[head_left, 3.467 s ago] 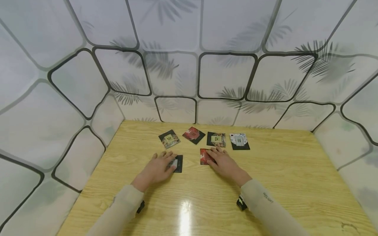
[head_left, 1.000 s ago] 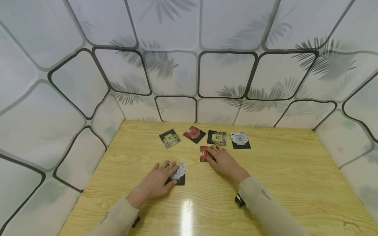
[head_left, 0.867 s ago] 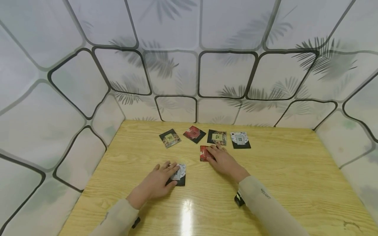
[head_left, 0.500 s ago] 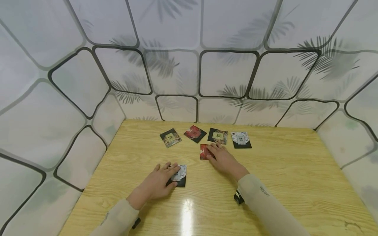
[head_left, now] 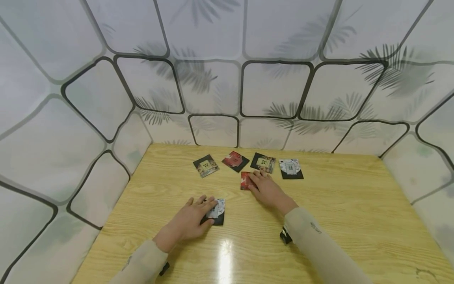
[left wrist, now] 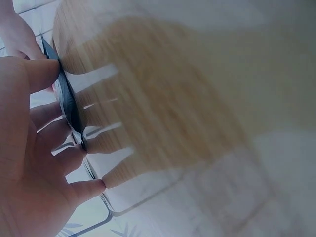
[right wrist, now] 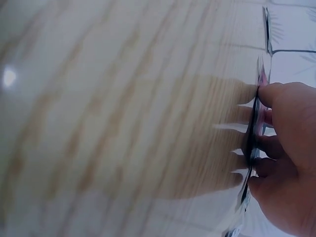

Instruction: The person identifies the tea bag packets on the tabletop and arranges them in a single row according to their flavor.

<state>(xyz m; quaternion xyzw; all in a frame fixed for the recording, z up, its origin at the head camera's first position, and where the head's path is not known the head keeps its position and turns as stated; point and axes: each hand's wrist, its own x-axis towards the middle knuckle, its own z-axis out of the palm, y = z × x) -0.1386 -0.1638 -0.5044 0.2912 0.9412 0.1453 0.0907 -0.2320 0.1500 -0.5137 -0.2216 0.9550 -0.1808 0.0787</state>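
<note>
My left hand (head_left: 186, 221) lies with its fingers spread over a flat square packet (head_left: 220, 215), white-silver and black, at the near left of the group. In the left wrist view the thumb and fingertips touch this packet (left wrist: 69, 101) at table level. Farther off and to the right, my right hand (head_left: 268, 191) rests its extended fingers on a red packet (head_left: 244, 181), most of which it covers. The right wrist view shows that packet (right wrist: 254, 123) edge-on beneath the fingers. Close beyond the right fingertips is a black packet with a yellow label (head_left: 263, 162).
Along the back of the wooden table (head_left: 337, 221) lie another yellow-labelled packet (head_left: 206, 165), a red-and-black packet (head_left: 235, 161) and a white-and-black packet (head_left: 291, 169). A patterned wall (head_left: 213, 86) rises behind the table and on both sides.
My left hand has drawn its packet nearer and turned it, then stayed about still. My right hand has slid the red packet slightly away; the yellow-labelled one beyond it has turned a little.
</note>
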